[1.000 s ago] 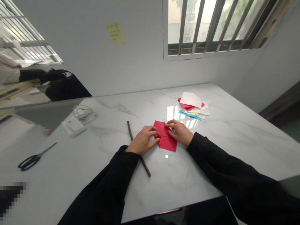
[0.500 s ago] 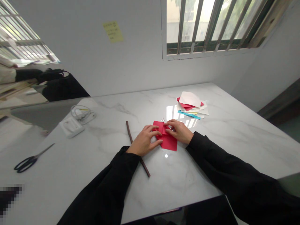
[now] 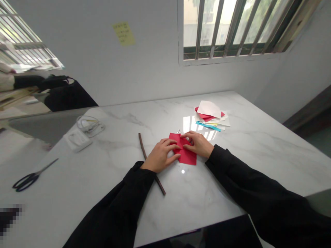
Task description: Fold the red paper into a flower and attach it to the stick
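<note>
A piece of red paper (image 3: 188, 156) with fold lines lies on the marble-patterned table. My left hand (image 3: 161, 155) rests across its left side, fingers spread and pressing on it, the thumb apart near the lower edge. On the upper right part, my right hand (image 3: 198, 144) has its index finger and thumb at the paper, the other fingers curled; they appear to grip a fold, partly hidden. Under my left wrist passes a thin brown stick (image 3: 142, 146). A few tiny shiny pieces (image 3: 179, 131) sit just beyond the paper's far edge.
A pile of coloured paper (image 3: 209, 109) lies at the far right. To the left are a white power strip (image 3: 77, 140) with a cable (image 3: 90, 125) and dark-handled scissors (image 3: 28, 181). A dark flat object (image 3: 214, 232) lies at the near edge. The wall (image 3: 152, 79) borders the back.
The raised red flap between my hands now lies flatter against the paper. My left fingers have moved slightly right; my right hand is almost unmoved. The view has shifted a little.
</note>
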The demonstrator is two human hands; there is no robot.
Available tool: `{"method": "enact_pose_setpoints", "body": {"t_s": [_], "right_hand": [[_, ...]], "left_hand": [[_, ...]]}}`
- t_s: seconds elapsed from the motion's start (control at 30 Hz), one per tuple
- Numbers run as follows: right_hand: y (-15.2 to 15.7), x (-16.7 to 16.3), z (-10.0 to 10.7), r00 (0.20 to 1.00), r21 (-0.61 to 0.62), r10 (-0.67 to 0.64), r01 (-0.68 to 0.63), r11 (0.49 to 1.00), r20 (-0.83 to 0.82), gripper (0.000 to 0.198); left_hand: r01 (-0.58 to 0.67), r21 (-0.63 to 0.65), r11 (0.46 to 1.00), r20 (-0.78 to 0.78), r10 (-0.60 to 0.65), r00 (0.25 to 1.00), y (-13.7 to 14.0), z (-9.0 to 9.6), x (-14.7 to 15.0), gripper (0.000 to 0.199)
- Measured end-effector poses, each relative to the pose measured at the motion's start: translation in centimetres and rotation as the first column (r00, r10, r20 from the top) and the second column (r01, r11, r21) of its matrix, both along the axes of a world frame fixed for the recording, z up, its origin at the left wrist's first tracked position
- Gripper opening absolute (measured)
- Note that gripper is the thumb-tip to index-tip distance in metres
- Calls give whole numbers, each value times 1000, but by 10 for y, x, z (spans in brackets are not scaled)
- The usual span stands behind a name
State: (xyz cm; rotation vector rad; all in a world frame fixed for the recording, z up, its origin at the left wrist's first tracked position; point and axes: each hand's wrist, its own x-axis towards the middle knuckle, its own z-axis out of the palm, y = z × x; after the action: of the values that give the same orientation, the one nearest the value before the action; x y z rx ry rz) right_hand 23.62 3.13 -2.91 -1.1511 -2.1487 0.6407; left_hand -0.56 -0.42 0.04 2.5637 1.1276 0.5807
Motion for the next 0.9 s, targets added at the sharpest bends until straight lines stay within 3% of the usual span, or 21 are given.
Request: {"method": "enact_pose_setpoints", "body": {"t_s": [0.5, 0.7, 0.9], "right_hand": [[-1, -3, -2, 1000, -1, -31, 31, 1000, -1, 37], [-1, -3, -2, 999, -11, -43, 43, 999, 5, 37], [-2, -4, -1, 998, -10, -55, 55, 998, 12, 38]], "left_hand": [[-51, 48, 998, -5, 51, 999, -2, -4, 4, 22], [-87, 101, 991, 16, 86, 996, -2, -3, 5, 32], [-72, 109, 992, -9, 73, 997, -3, -2, 5, 16]]}}
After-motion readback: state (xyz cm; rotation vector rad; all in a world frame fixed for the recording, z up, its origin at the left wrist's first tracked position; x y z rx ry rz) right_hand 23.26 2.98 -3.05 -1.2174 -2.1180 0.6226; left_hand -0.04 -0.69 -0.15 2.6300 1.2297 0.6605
